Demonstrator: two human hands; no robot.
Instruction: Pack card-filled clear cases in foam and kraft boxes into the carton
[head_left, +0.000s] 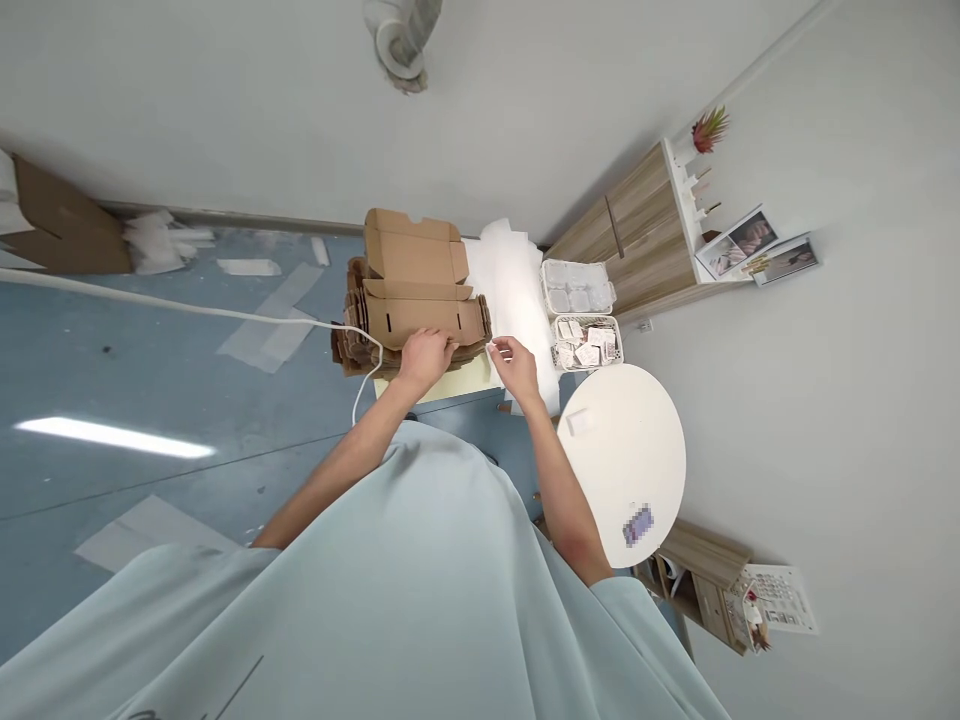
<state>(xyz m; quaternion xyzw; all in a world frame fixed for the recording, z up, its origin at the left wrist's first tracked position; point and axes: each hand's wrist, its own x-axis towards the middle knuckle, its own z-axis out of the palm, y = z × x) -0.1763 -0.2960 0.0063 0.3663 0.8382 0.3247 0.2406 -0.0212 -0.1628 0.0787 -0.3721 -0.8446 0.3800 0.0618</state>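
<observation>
Left hand: there it was, the left hand (426, 358), fingers bent down on the near edge of the unfolded box (416, 250); whether that grip was clamped on the cardboard or only resting, I couldn't tell.
Right hand: over to the right hand (516, 368), just beside the box's right end, thumb and fingertips close together by something small and white; I couldn't make out whether the grip had hold of it.
Brown cardboard: my unfolded box lay on top of the cardboard stack (350, 345), its lid panel spread away from me, two dark slots showing in the nearer panel.
Counter: a pale yellow strip of the counter (469, 378) showed under the stack's near side.
White sheets: right beside the stack, the white sheets (514, 270) lay in a loose pile and hung over the near edge.
Baskets: two beyond the sheets on the right, the far basket (577, 288) with clear packs, the near basket (588, 343) with small printed pieces.
White cord: in from the left came the white cord (225, 308), curving down in front of the stack's left end.
</observation>
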